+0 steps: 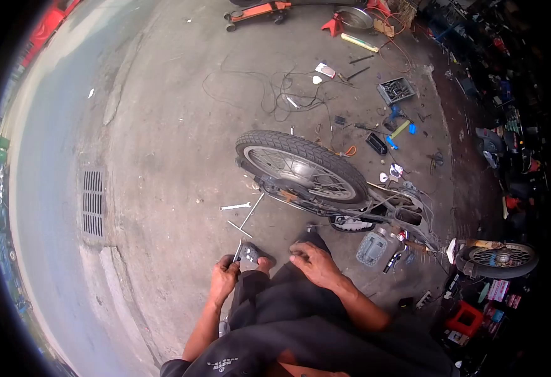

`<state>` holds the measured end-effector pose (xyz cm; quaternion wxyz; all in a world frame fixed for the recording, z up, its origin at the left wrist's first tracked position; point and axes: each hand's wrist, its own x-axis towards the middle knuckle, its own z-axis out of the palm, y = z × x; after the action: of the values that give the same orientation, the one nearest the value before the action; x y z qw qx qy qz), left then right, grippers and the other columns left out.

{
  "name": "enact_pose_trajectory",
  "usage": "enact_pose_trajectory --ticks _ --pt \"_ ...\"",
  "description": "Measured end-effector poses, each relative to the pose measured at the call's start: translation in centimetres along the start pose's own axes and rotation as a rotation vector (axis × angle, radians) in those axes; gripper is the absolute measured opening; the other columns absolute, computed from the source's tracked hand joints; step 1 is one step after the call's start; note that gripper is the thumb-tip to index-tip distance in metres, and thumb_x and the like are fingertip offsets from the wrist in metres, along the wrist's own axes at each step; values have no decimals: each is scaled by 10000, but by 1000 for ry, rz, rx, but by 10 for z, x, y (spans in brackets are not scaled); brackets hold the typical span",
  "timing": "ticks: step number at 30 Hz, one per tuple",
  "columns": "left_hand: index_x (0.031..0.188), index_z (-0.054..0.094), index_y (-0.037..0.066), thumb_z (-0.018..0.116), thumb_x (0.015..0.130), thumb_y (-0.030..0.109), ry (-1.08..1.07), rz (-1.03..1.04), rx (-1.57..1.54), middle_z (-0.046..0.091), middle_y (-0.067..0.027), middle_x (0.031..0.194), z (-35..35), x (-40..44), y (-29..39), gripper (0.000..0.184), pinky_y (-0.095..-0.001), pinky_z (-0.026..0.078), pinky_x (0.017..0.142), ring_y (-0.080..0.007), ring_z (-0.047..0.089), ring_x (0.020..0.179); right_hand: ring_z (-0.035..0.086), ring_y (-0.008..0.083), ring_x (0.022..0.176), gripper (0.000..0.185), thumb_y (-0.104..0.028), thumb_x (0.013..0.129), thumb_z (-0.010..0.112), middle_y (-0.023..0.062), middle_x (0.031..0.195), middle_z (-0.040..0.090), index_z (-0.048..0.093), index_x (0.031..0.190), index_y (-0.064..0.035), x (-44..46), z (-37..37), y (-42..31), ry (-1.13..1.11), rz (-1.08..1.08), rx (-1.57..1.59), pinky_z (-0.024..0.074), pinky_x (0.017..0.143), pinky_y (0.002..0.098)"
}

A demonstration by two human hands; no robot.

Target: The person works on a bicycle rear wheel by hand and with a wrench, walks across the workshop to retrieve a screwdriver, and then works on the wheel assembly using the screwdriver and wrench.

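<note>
My left hand (224, 275) is closed around a slim silver metal tool (238, 250), whose shaft points up from the fingers; its lower end is hidden in the grip. My right hand (316, 262) is over my right knee, fingers bent and drawn together; whatever they may hold is hidden. Ahead of both hands is a stripped motorcycle frame (407, 217) with its spoked rear wheel (300, 166) still on it. A T-handle wrench (248, 217) lies on the ground beyond my left foot, close to a combination wrench (235, 207).
A grey parts tray (396, 91) and a blue tool (393, 143) lie at the right. An orange floor jack (260, 11) and a red jack stand (332, 25) are at the back. The front wheel (501, 259) sits far right. A drain grate (93, 202) is at left.
</note>
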<state>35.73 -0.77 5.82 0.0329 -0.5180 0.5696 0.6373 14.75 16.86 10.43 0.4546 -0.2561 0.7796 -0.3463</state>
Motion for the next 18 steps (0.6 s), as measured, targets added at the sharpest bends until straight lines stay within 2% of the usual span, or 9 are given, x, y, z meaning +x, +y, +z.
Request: enact_pose_trajectory --ticks 2,4,6,8,9,14,18 --pt "872 606 -10 553 885 99 75 15 133 576 -41 654 -42 12 -42 122 -283 412 531 -113 520 583 644 266 968 318 -239 897 627 129 1061 624 622 1127 -18 -7 -4 -12 48 3 -87 504 831 349" --pt "847 610 -30 568 832 111 208 -78 310 579 -74 613 -87 32 -108 148 -319 428 524 -148 537 548 640 276 963 321 -244 895 627 130 1063 621 619 1128 -24 -6 -17 -18 86 10 -118 502 830 356" --pt "813 579 -10 530 809 86 273 -279 203 523 -56 540 -115 27 -129 108 -314 353 352 -149 461 387 619 297 972 315 -249 881 631 134 1063 614 619 1113 -37 5 -31 -18 199 -29 -179 489 832 377" --pt "760 571 20 541 805 76 408 -408 115 527 -58 553 -138 14 -157 78 -328 355 308 -165 490 375 580 331 997 300 -253 854 638 140 1062 605 622 1080 -56 25 -36 -13 386 -101 -252 466 838 413" --pt "790 536 -11 507 798 48 424 -433 3 486 -74 522 -146 9 -170 67 -310 317 293 -169 441 346 566 333 1015 315 -258 851 641 141 1082 596 618 1086 -50 34 -42 -18 474 -161 -313 456 850 418" --pt "765 540 -11 521 793 56 524 -495 -110 492 -74 523 -161 -11 -187 75 -329 328 306 -185 448 353 505 339 1083 392 -296 847 641 142 1150 560 606 1126 -24 97 -78 -62 820 -318 -495 391 917 434" --pt "743 545 -12 527 791 65 506 -532 -68 495 -70 521 -205 19 -171 93 -330 335 318 -182 454 365 524 335 1047 405 -353 881 602 154 1098 582 609 1123 -28 162 -88 -83 984 -151 -512 392 883 439"
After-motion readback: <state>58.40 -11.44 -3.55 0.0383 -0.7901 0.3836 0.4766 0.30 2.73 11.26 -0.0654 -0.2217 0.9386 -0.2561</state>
